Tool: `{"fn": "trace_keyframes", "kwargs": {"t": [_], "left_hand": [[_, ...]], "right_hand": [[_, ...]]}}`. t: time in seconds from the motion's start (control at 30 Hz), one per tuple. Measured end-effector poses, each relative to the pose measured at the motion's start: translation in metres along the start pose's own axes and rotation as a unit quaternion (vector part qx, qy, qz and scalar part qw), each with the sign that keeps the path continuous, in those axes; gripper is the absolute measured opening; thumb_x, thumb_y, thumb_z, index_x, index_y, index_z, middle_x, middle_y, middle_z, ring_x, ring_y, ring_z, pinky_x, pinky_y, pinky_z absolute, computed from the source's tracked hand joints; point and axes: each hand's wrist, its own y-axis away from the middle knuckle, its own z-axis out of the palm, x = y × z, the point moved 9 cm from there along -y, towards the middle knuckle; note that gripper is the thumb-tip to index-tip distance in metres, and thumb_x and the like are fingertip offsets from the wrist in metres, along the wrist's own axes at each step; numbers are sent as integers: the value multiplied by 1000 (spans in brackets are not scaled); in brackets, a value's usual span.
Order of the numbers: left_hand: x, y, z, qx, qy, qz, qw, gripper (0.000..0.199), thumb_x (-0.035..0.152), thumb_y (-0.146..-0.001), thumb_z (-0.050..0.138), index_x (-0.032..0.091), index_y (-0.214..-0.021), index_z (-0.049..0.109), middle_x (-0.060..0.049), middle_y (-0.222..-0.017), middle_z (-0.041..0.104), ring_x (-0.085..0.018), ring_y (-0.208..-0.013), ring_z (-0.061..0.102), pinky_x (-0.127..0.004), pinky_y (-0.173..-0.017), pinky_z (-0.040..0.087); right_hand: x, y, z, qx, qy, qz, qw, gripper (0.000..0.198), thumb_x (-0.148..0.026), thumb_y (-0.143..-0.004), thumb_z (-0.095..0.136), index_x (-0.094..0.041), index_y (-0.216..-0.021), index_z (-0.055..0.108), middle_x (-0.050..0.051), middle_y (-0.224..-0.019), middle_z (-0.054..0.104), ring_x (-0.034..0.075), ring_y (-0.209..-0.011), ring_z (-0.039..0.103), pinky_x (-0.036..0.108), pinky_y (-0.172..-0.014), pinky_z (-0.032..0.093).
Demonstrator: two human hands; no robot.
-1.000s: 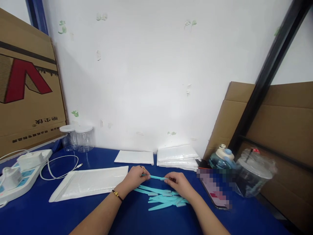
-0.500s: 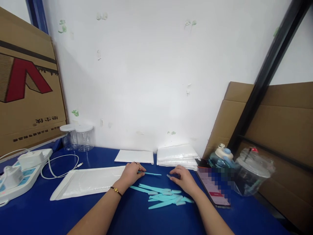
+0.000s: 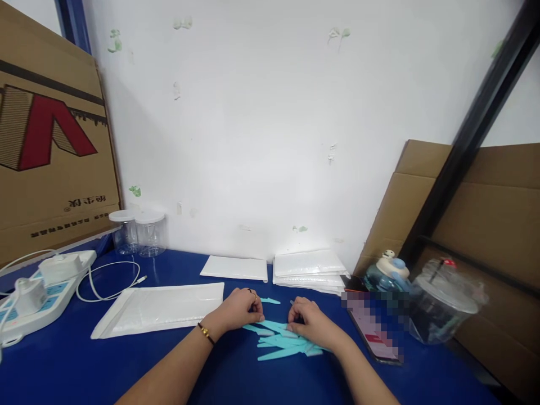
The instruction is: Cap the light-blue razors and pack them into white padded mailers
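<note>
Several teal eyebrow razors point(image 3: 280, 353) lie in a loose pile on the blue table. My left hand point(image 3: 242, 309) is closed, thumb and fingertips pinching the handle end of a razor at the pile's back edge. At that razor's other end are the closed fingertips of my right hand point(image 3: 310, 322); its palm covers part of the pile. Another teal razor point(image 3: 270, 301) lies flat just behind my left fingers. A small clear piece point(image 3: 292, 302) shows beside my right hand's knuckles, its lower part hidden.
A white padded mailer point(image 3: 169, 304) lies left. Farther back are a flat white packet point(image 3: 234, 268) and stacked white packets point(image 3: 310, 264). A phone point(image 3: 375, 332), a figurine point(image 3: 386, 273) and a bagged cup point(image 3: 442, 304) stand right. Clear jars point(image 3: 151, 236) and a power strip point(image 3: 54, 298) are left.
My left hand has let go of one razor, now lying behind it, and moved right and nearer to the pile. My right hand has come down to the pile, its fingers closing.
</note>
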Motion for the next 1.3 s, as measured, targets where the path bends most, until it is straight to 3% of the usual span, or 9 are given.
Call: {"fn": "trace_keyframes", "kwargs": {"t": [0.2, 0.37, 0.57, 0.67, 0.73, 0.87, 1.07, 1.17, 1.3], "left_hand": [[-2, -1, -2, 14, -11, -3, 1000, 21, 41, -75, 58, 24, -82, 67, 0, -85, 67, -17, -81, 58, -23, -67, 36], [-5, -3, -8, 43, -21, 20, 999, 24, 38, -84, 50, 25, -76, 68, 3, -87, 69, -16, -86, 57, -25, -76, 34], [-36, -1, -24, 76, -54, -49, 994, 22, 36, -83, 49, 26, -77, 68, 1, -88, 68, -18, -89, 56, -28, -76, 34], [-39, 1, -30, 102, -58, -61, 991, 16, 38, -77, 56, 26, -80, 67, -1, -85, 66, -19, -88, 55, -29, -77, 34], [-32, 3, -33, 118, -51, -48, 990, 17, 38, -74, 59, 25, -83, 66, -1, -87, 64, -19, -90, 54, -29, -79, 35], [-8, 5, -21, 75, -24, 2, 997, 23, 45, -75, 59, 25, -86, 66, 0, -90, 64, -19, -91, 54, -27, -79, 36], [8, 1, 6, 5, -19, 45, 999, 19, 42, -78, 58, 26, -80, 67, 1, -82, 65, -17, -85, 55, -25, -75, 35], [0, -3, 3, 31, -38, 39, 998, 13, 35, -77, 60, 26, -75, 67, 2, -77, 65, -16, -81, 55, -26, -73, 33], [-22, -3, -14, 64, -63, -17, 996, 12, 30, -78, 57, 25, -74, 68, 1, -77, 66, -17, -81, 55, -27, -72, 33]], "right_hand": [[2, -1, 2, 2, 9, -1, 1000, 10, -30, -77, 61, -21, -73, 59, -1, -82, 54, 17, -83, 52, 31, -82, 35], [6, -5, -8, 43, 35, -16, 998, 8, -26, -77, 61, -21, -71, 59, 0, -83, 56, 17, -84, 52, 30, -80, 34], [40, -5, -27, 103, 13, 27, 994, 9, -28, -75, 63, -19, -72, 61, 1, -81, 57, 16, -77, 53, 26, -68, 38], [33, -2, -29, 106, -5, 21, 994, 10, -29, -77, 61, -20, -77, 63, 2, -85, 57, 16, -78, 53, 26, -69, 39], [19, 1, -23, 72, -13, 6, 997, 11, -31, -78, 60, -21, -76, 63, 1, -86, 57, 15, -76, 53, 26, -71, 38], [-6, 5, -4, -7, -14, -8, 1000, 14, -34, -70, 68, -22, -71, 63, -2, -81, 53, 15, -78, 53, 33, -85, 35], [-7, 1, 2, -2, -25, 3, 1000, 14, -33, -74, 64, -21, -72, 59, -3, -81, 53, 13, -75, 52, 41, -97, 27], [-1, -2, -5, 33, -19, -6, 999, 14, -32, -76, 63, -20, -70, 59, -2, -81, 54, 13, -74, 52, 36, -91, 32], [22, -6, -19, 96, -22, 16, 995, 14, -31, -75, 62, -19, -68, 58, 0, -77, 56, 14, -69, 51, 26, -69, 39]]}}
